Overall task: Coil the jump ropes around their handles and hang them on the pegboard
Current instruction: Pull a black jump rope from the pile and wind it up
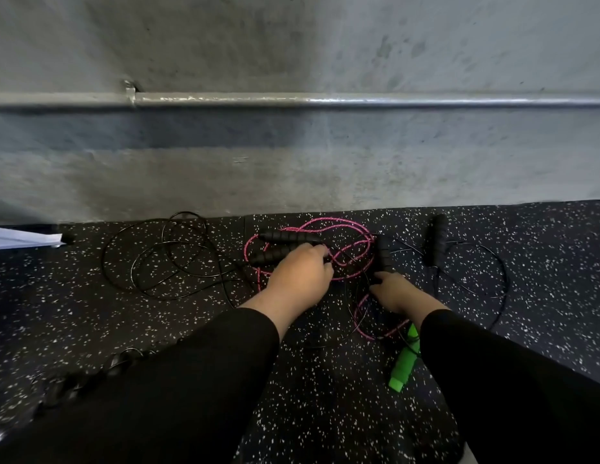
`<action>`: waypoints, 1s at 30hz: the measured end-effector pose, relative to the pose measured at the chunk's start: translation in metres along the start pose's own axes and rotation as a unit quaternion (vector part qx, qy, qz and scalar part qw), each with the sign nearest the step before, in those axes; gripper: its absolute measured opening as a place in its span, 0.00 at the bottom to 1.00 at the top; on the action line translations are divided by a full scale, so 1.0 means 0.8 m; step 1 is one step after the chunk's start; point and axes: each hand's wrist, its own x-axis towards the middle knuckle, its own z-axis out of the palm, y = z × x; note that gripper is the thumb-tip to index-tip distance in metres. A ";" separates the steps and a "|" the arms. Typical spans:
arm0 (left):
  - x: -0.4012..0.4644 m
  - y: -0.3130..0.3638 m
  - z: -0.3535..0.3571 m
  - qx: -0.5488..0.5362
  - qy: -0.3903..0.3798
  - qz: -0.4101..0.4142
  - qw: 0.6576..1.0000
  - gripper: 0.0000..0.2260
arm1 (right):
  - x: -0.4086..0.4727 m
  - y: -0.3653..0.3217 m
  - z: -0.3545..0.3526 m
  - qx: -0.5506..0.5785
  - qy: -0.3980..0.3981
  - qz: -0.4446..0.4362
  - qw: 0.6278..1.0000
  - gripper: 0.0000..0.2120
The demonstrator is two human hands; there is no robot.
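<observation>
A pink jump rope [339,226] lies tangled on the speckled black floor, its two ribbed black handles [285,236] side by side at the left of the tangle. My left hand [297,279] rests over the lower handle, fingers closed on the pink cord beside it. My right hand [397,293] grips the lower end of another black handle [383,254] that belongs to a thin black rope [476,262]. A second black handle [437,239] lies further right. No pegboard is in view.
A loose thin black rope [164,259] sprawls at the left. A green handle [404,366] lies near my right forearm. A concrete wall with a metal pipe [325,100] runs along the back. White paper [20,239] sits at the far left.
</observation>
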 end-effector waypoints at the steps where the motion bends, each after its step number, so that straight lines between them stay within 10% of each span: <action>1: 0.002 0.002 0.002 -0.004 -0.002 0.001 1.000 0.16 | 0.003 0.003 0.000 0.018 0.011 0.009 1.000 0.22; 9: -0.002 0.029 -0.014 -0.016 0.022 0.024 0.999 0.16 | -0.015 0.014 -0.025 0.154 0.251 -0.007 0.956 0.10; 18: -0.068 0.087 -0.096 0.171 0.129 0.140 0.967 0.32 | -0.184 -0.060 -0.170 0.052 0.184 -0.260 0.946 0.08; 21: -0.102 0.120 -0.134 0.169 0.117 0.117 0.972 0.23 | -0.266 -0.082 -0.216 0.034 0.220 -0.339 0.914 0.11; 26: -0.178 0.174 -0.203 -0.083 0.204 0.036 0.975 0.11 | -0.372 -0.095 -0.249 0.130 0.516 -0.309 0.788 0.15; 30: -0.271 0.204 -0.230 -0.069 0.236 0.058 0.968 0.12 | -0.462 -0.120 -0.234 0.455 0.239 -0.278 0.812 0.25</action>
